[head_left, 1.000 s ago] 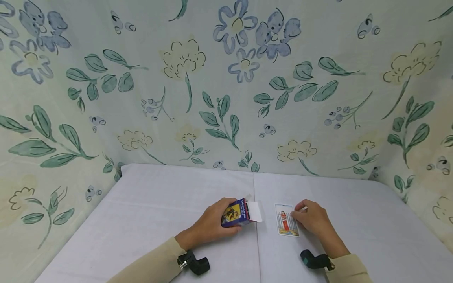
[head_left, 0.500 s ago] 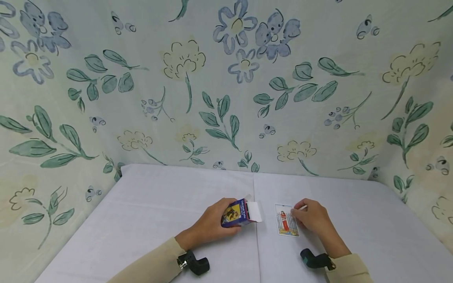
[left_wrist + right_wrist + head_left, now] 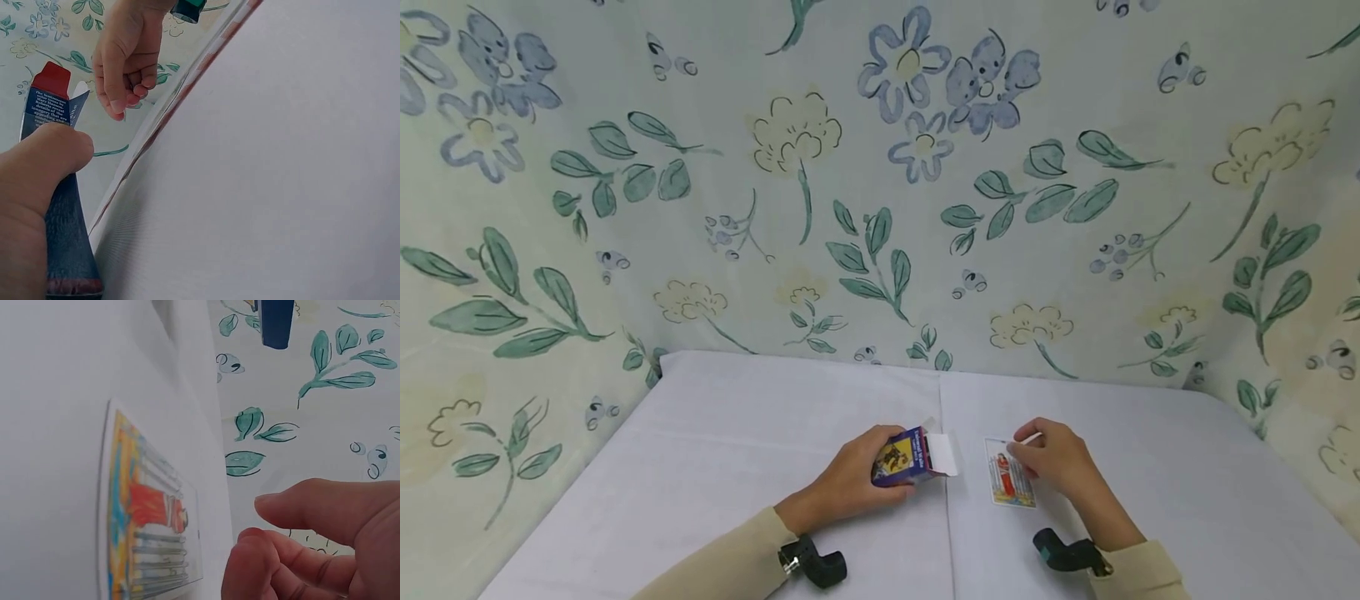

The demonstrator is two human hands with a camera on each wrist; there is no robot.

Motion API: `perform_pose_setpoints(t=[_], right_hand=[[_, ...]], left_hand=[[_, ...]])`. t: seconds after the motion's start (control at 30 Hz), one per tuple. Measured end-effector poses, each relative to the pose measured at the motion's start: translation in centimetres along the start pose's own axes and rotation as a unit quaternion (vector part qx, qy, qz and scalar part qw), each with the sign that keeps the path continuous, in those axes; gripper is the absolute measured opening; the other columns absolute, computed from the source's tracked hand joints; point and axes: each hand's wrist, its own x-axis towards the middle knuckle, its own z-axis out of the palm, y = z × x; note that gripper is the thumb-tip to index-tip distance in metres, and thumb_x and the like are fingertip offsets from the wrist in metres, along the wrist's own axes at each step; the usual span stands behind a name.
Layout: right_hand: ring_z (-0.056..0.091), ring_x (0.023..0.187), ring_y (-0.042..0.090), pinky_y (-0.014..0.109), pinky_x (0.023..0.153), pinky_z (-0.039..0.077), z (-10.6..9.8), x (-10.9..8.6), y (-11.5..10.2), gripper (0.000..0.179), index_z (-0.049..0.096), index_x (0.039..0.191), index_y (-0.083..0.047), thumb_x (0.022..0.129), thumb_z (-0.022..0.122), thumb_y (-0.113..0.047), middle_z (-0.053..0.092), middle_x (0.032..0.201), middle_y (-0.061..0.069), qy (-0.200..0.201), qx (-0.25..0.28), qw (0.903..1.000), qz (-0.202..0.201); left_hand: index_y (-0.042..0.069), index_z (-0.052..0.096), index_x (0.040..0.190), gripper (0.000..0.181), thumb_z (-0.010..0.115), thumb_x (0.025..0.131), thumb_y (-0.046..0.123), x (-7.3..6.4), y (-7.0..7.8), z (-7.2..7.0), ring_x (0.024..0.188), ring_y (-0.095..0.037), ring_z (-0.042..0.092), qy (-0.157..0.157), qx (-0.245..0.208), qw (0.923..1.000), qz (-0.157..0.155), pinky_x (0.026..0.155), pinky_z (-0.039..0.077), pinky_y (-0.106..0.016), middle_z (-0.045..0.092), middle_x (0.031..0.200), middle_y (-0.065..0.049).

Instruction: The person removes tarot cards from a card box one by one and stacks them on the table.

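My left hand (image 3: 853, 477) grips a blue card box (image 3: 901, 459) with a yellow picture panel. Its white end flap (image 3: 943, 455) stands open toward the right, and a red flap (image 3: 52, 79) shows in the left wrist view. A picture card (image 3: 1009, 475) with a red-robed figure lies face up on the white cloth, right of the box. Over its upper right edge hovers my right hand (image 3: 1060, 460), fingers loosely curled. In the right wrist view the thumb (image 3: 306, 509) and index finger are apart with nothing between them, and the card (image 3: 153, 515) lies beside them.
A white cloth (image 3: 760, 408) with a centre crease covers the table. Floral fabric (image 3: 865, 167) hangs behind it and at both sides. Black wrist cameras (image 3: 815, 564) are strapped near both sleeves.
My right hand has moved slightly left and up, its fingertips now over the card's upper right part. The left hand keeps its grip on the card box. The head view has tilted a little.
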Motion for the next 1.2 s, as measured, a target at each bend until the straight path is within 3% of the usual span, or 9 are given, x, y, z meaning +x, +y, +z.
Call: perform_pose_setpoints(t=[0.33,0.47,0.93,1.2], right_hand=[[0.062,0.068,0.026,0.041,0.063,0.054,0.2,0.3,-1.4,0.027,0.059,0.103,-0.005,0.088,0.068,-0.026,0.064,0.080,0.008,0.015,0.019,0.9977,-0.063],[0.061,0.065,0.022,0.041,0.064,0.055,0.2,-0.2,-2.6,0.028,0.059,0.102,-0.005,0.088,0.069,-0.026,0.065,0.081,0.008,0.024,0.037,0.9959,-0.080],[0.060,0.062,0.018,0.035,0.062,0.055,0.7,-1.4,-7.3,0.025,0.061,0.104,-0.005,0.087,0.070,-0.021,0.065,0.081,0.008,0.003,0.076,0.9933,-0.087],[0.057,0.060,0.019,0.030,0.058,0.053,1.4,-2.0,-8.6,0.021,0.062,0.100,-0.006,0.085,0.072,-0.019,0.063,0.076,0.006,-0.002,0.091,0.9911,-0.098]], left_hand=[[0.018,0.042,0.138,0.072,0.074,0.080,0.048,0.0,0.1,0.1,0.099,-0.006,0.052,0.004,0.002,1.0000,0.002,0.083,0.047,-0.024,0.055,0.122,0.005],[0.019,0.042,0.139,0.073,0.074,0.080,0.048,0.1,0.0,0.2,0.100,-0.006,0.052,0.005,0.004,1.0000,0.005,0.083,0.047,-0.024,0.055,0.122,0.005],[0.019,0.041,0.140,0.074,0.074,0.080,0.049,-0.1,-0.1,0.0,0.101,-0.006,0.052,0.002,-0.002,1.0000,-0.007,0.085,0.047,-0.025,0.054,0.124,0.005],[0.021,0.041,0.139,0.073,0.075,0.080,0.046,0.0,0.0,0.2,0.100,-0.006,0.052,0.002,0.000,0.9999,-0.014,0.084,0.047,-0.026,0.054,0.122,0.006]])
